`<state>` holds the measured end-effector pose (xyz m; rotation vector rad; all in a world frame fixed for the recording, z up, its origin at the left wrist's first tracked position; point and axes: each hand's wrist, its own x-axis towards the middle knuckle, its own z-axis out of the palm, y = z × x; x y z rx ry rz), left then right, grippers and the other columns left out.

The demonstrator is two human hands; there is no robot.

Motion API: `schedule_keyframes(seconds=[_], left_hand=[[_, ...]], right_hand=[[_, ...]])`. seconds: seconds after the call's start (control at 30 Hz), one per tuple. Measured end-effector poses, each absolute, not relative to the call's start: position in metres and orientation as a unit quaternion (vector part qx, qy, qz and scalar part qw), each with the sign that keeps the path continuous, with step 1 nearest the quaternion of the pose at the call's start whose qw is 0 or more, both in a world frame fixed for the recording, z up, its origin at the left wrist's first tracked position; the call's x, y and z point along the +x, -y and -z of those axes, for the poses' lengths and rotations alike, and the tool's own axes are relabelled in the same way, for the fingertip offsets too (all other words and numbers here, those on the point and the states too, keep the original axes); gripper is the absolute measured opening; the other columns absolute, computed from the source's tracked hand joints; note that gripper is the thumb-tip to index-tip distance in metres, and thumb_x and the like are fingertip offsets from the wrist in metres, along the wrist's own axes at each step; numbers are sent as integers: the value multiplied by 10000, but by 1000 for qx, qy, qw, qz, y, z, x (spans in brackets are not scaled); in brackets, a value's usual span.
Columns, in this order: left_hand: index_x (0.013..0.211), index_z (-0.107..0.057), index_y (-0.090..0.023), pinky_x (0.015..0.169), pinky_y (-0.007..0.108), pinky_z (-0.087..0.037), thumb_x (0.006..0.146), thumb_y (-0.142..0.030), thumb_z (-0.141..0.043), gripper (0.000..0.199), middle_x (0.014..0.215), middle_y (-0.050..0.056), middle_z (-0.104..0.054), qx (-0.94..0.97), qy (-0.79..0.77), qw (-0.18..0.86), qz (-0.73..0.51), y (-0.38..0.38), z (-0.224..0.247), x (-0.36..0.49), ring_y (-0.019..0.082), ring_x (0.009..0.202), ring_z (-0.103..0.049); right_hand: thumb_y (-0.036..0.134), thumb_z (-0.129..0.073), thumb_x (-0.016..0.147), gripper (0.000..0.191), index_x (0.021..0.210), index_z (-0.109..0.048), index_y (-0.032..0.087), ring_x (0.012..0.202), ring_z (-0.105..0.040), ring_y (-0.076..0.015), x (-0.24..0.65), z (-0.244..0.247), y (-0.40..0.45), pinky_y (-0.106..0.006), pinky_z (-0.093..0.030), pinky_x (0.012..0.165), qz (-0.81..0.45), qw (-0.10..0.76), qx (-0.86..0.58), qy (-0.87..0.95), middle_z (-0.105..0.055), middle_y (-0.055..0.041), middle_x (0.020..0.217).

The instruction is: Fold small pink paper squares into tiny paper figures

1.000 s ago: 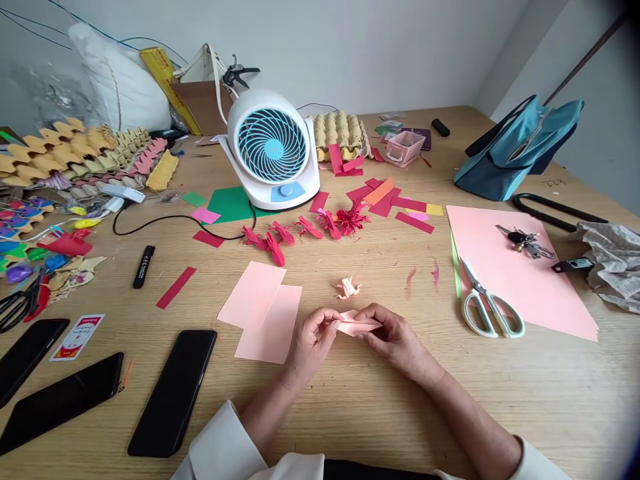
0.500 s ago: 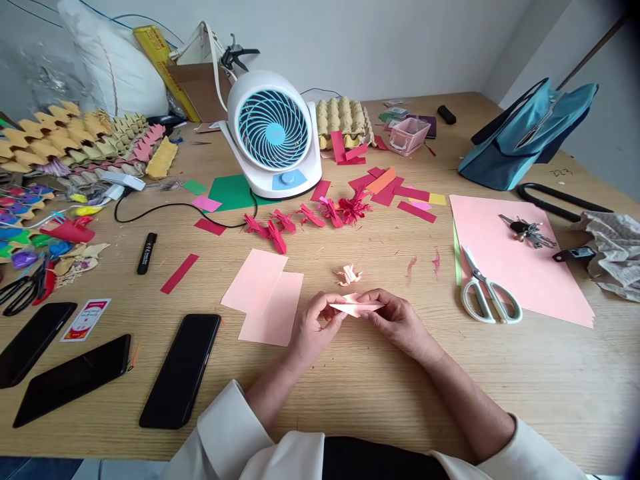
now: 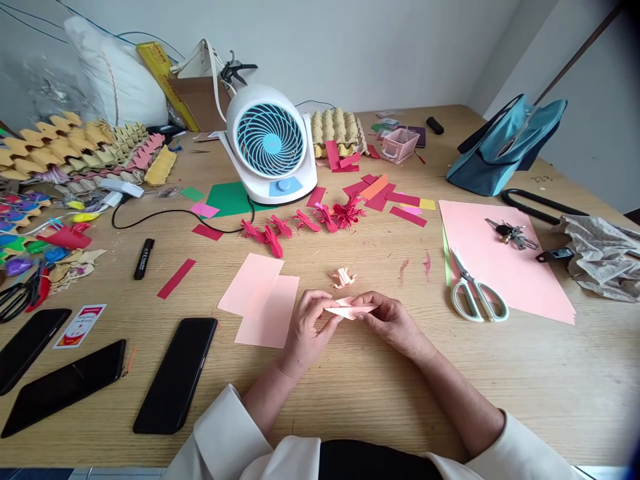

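Observation:
Between my two hands is a small folded piece of pink paper (image 3: 350, 309), pointed at both ends. My left hand (image 3: 311, 327) pinches its left end between thumb and fingers. The right end is pinched by my right hand (image 3: 395, 323). Just beyond my fingers a small folded pale pink paper figure (image 3: 343, 277) lies on the table. Two overlapping pink paper sheets (image 3: 267, 310) lie flat, close to the left of my left hand. Several red folded paper pieces (image 3: 300, 220) lie in a row farther back.
White-handled scissors (image 3: 477, 290) lie partly on large pink sheets (image 3: 505, 260) at the right, with keys (image 3: 513, 235) on top. A fan (image 3: 273, 147) stands at the back. A black phone (image 3: 175, 373) lies at front left, a marker (image 3: 144, 259) behind it. A blue bag (image 3: 505, 150) stands back right.
The whole view has shifted slightly, so most things sit a little farther left and lower. Both hands still pinch the folded paper, with hardly any change in their grip.

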<state>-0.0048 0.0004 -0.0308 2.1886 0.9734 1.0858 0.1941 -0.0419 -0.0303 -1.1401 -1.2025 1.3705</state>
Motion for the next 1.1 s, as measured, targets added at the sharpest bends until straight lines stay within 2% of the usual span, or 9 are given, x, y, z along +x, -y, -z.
schedule_keyframes(seconds=[0.2,0.47,0.63,0.73,0.93,1.1], left_hand=[[1047,-595,-209,689,247,-516,864,-152,-658,202,1048,61,-614,812,-331,251,-411,0,29,-5,152,900,-591],[989,-610,-201,711,249,-527,869,-121,-641,147,1047,63,-624,811,-318,265,-414,0,29,-6,151,920,-605],[966,-599,-190,737,258,-533,871,-107,-632,131,997,62,-641,811,-305,273,-418,0,28,-5,152,908,-616],[951,-601,-187,732,257,-532,876,-108,-623,111,962,58,-639,810,-306,275,-417,0,27,-4,148,879,-617],[898,-606,-179,743,259,-532,884,-120,-613,61,916,49,-646,794,-318,294,-427,-1,27,-4,146,864,-626],[875,-604,-185,774,282,-529,895,-145,-608,45,884,43,-660,793,-315,304,-423,-1,28,-4,153,862,-639]], right_hand=[[392,-676,869,253,1023,-647,193,910,-639,-184,195,31,43,-315,-481,827,-568,472,-453,499,-699,-57,998],[446,-686,846,274,995,-684,216,851,-644,-204,197,33,44,-321,-507,757,-528,468,-479,523,-703,-45,887],[448,-670,859,291,1037,-654,218,898,-641,-207,196,34,44,-326,-509,780,-534,469,-469,524,-699,-58,968],[415,-654,878,274,1072,-617,225,898,-635,-189,194,32,44,-321,-504,791,-536,479,-457,524,-685,-57,1018],[307,-630,887,126,966,-619,209,865,-617,-175,191,32,46,-318,-503,784,-503,465,-460,565,-643,-45,946],[207,-612,872,70,940,-628,201,849,-589,-169,190,34,46,-311,-492,751,-416,466,-482,614,-593,-48,933]])
